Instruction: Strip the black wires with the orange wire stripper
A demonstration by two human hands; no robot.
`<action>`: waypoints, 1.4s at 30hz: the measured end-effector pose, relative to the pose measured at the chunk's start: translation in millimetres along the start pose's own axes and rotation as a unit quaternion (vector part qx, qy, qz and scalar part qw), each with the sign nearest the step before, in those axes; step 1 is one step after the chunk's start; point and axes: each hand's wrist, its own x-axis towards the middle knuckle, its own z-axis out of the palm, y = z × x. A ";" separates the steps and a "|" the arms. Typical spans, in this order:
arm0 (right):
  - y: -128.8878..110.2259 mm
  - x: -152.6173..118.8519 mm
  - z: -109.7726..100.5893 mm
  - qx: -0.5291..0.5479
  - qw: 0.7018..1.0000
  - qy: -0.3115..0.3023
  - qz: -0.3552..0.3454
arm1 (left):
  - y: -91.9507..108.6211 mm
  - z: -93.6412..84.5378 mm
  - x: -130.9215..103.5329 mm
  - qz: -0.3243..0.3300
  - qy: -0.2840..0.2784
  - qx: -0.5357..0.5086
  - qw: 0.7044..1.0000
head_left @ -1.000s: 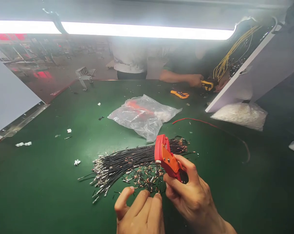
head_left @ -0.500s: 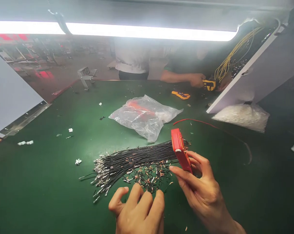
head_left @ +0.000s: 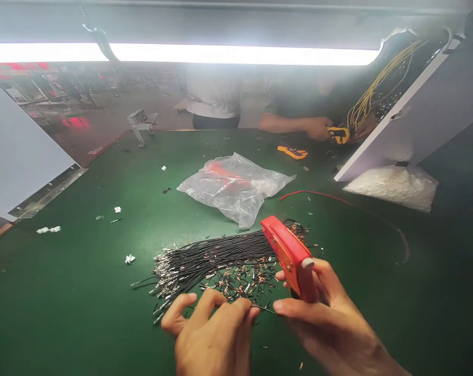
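Red tool (head_left: 290,257) in right hand (head_left: 330,318), left hand (head_left: 211,334) at black wires (head_left: 216,256).

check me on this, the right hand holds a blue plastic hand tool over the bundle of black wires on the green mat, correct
Not quite: the plastic hand tool is red-orange, not blue, as the head view shows. The rest holds: the right hand grips it above the bundle of black wires lying on the green mat.

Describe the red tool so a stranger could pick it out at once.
On the green table, find the bundle of black wires near the front. Just right of it, the right hand holds the red tool, the only red hand tool; the far yellow tools lie by another person.
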 end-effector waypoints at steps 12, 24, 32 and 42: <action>1.3 10.1 -6.3 0.577 0.781 -0.056 0.234 | -13.9 -12.0 7.7 0.006 0.040 0.001 0.999; -18.1 2.9 16.8 0.569 0.754 -0.078 0.318 | -12.4 -13.9 6.9 0.063 0.001 0.028 0.998; -8.3 -7.0 31.1 0.575 0.737 -0.172 0.312 | -5.8 -21.2 9.4 0.046 0.019 0.022 0.999; -24.6 14.7 38.1 0.633 0.706 -0.219 0.232 | -1.8 -13.4 0.3 0.051 0.014 -0.046 0.998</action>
